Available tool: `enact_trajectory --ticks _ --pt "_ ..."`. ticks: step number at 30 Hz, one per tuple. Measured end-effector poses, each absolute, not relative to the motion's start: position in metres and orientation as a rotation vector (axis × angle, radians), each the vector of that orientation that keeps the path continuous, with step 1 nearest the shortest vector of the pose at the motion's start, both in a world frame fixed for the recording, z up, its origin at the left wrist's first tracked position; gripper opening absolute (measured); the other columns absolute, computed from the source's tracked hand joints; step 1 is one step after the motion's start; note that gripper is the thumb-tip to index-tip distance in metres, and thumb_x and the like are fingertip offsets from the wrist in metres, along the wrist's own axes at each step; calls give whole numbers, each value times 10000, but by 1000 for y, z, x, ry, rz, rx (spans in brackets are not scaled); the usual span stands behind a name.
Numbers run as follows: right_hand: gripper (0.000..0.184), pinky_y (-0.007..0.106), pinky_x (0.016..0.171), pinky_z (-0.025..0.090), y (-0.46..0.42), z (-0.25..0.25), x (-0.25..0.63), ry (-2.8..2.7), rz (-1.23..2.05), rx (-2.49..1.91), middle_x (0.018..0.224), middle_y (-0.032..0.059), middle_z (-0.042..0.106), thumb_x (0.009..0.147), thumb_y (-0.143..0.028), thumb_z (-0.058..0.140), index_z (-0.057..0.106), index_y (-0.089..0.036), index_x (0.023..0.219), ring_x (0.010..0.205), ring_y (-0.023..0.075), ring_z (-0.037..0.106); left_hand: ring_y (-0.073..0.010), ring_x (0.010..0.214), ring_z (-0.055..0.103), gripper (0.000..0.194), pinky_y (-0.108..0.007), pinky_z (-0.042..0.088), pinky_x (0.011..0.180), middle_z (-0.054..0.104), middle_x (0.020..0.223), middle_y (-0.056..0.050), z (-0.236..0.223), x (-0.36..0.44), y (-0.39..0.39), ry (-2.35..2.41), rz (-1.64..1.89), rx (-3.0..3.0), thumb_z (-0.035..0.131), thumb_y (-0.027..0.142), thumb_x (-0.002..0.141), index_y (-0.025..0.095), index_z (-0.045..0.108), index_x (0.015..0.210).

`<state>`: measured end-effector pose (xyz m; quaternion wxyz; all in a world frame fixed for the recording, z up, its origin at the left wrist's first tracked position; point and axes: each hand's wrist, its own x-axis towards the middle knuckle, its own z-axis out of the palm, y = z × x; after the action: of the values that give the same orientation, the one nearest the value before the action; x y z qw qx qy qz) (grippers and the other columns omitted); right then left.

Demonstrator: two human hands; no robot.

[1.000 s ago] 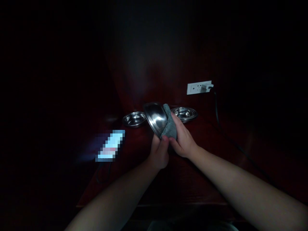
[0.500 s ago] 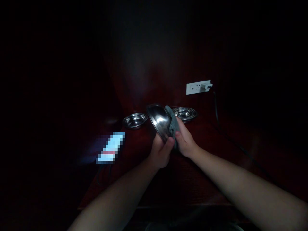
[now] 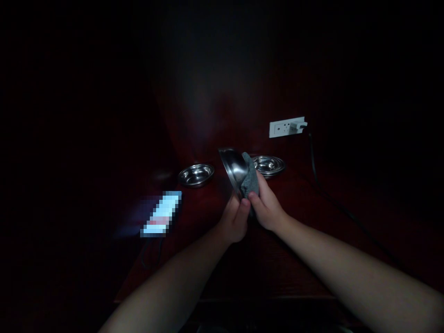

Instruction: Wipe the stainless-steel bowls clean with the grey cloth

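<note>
My left hand (image 3: pixel 236 219) grips a shiny metal bowl (image 3: pixel 234 167) by its lower rim, thumb on the near side. The bowl is held up on its edge above the table, its mouth facing left and its rounded outside facing right. A grey-green cloth (image 3: pixel 250 178) lies against that outer side, pressed there by my right hand (image 3: pixel 266 203), which is closed on it. The right fingers behind the cloth are hidden.
A metal bowl (image 3: pixel 196 175) stands on the dark red table (image 3: pixel 277 277) at left, and stacked metal bowls (image 3: pixel 268 165) at right. A blurred-out lit screen (image 3: pixel 162 215) lies near the left edge. A wall socket (image 3: pixel 287 126) holds a plug; its cable (image 3: pixel 333 203) runs rightward.
The bowl has turned a little, showing less of its outer side, and shifted slightly right. The cloth has moved lower over the bowl's outside, with my right hand still on it.
</note>
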<state>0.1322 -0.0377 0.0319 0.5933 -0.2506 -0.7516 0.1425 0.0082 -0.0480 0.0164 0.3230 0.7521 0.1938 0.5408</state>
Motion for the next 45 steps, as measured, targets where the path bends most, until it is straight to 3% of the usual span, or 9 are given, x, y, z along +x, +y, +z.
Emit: enact_trajectory --ticks 8,14,20,23,27,38,45 --pt "721 487 1086 251 -37 30 133 -1728 260 -600 1451 120 291 847 -530 407 168 -171 1425 1322 276 292 -287 1282 359 632 -468 284 1070 428 1346 -157 24 5 -47 375 1310 2222 265 569 869 146 379 1325" --pt "699 495 1079 259 -36 34 139 -1666 180 -594 1428 113 333 841 -496 427 196 -182 1422 1307 286 318 -255 1192 462 405 -424 370 1009 493 1288 -129 29 5 -50 477 1315 2321 358 358 906 164 492 1235" --pt "700 510 1084 238 -35 39 144 -1669 137 -597 1407 101 367 836 -512 421 212 -198 1426 1282 296 349 -215 1067 546 329 -361 430 921 578 1143 -121 35 3 -53 570 1455 2359 337 256 912 148 569 1118" --pt "669 501 1083 246 -34 42 144 -1646 207 -580 1397 98 384 843 -516 410 253 -197 1409 1265 286 374 -178 865 594 319 -310 471 763 627 950 -96 37 0 -54 609 1530 2371 326 266 914 143 620 923" --pt "584 474 1076 272 -27 45 148 -1589 352 -541 1393 82 407 857 -500 414 352 -202 1356 1270 265 381 -137 631 552 352 -266 432 594 601 697 -51 37 -3 -54 668 1579 2389 309 271 916 144 601 766" --pt "491 463 1036 351 -1 25 158 -1255 749 -678 1238 36 582 820 -585 440 561 -234 1141 1192 245 490 -117 520 501 335 -242 364 505 532 581 -14 29 -3 -55 633 1676 2386 312 296 906 160 541 702" --pt "511 445 952 440 5 13 151 -1196 943 -686 1166 64 627 852 -580 375 562 -198 1137 1117 229 557 -117 544 505 330 -245 382 533 546 608 -21 27 -2 -52 648 1721 2384 308 280 908 157 543 713"
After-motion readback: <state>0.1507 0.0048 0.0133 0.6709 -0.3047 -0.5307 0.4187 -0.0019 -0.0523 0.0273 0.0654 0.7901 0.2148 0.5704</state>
